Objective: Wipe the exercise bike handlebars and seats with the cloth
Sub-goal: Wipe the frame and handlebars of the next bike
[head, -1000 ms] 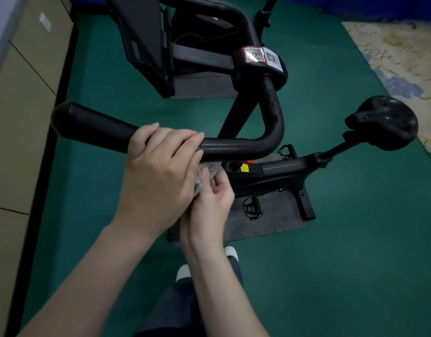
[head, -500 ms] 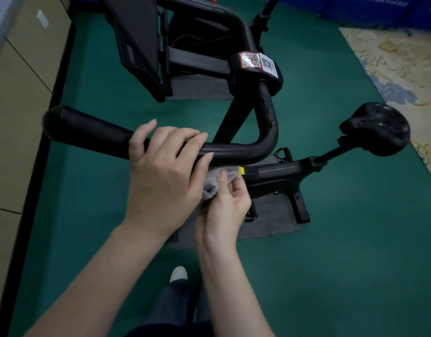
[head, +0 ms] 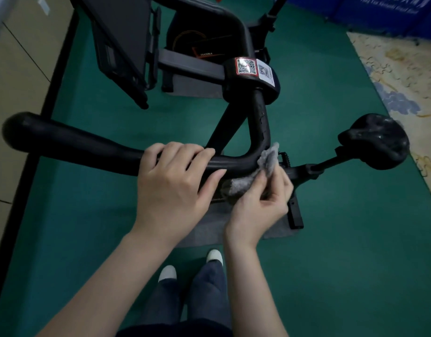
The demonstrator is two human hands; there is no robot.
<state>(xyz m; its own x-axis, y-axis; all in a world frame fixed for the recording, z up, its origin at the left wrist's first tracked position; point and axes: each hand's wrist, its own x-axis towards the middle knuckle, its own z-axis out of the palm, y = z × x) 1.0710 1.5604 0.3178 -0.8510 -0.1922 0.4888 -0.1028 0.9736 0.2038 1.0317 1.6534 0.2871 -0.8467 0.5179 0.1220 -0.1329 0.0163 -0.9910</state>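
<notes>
The black handlebar [head: 71,142] of the exercise bike runs from a rounded end at the left to a bend near the middle, then up to a clamp with QR stickers [head: 248,69]. My left hand [head: 175,186] grips the bar just left of the bend, fingers curled over its top. A grey cloth [head: 263,166] is pressed against the bend and its underside. My right hand [head: 260,203] pinches that cloth from below. The black seat [head: 375,139] sits on its post at the right, apart from both hands.
A second black bike with a folded panel [head: 122,45] stands behind. Both stand on grey mats [head: 234,229] over green flooring [head: 355,239]. Beige cabinets [head: 15,81] line the left; a patterned rug [head: 404,69] lies at the right. My shoes [head: 168,272] are below.
My right hand has slid the cloth rightward along the underside of the bar to the bend, so more cloth shows. My left hand kept its grip on the bar.
</notes>
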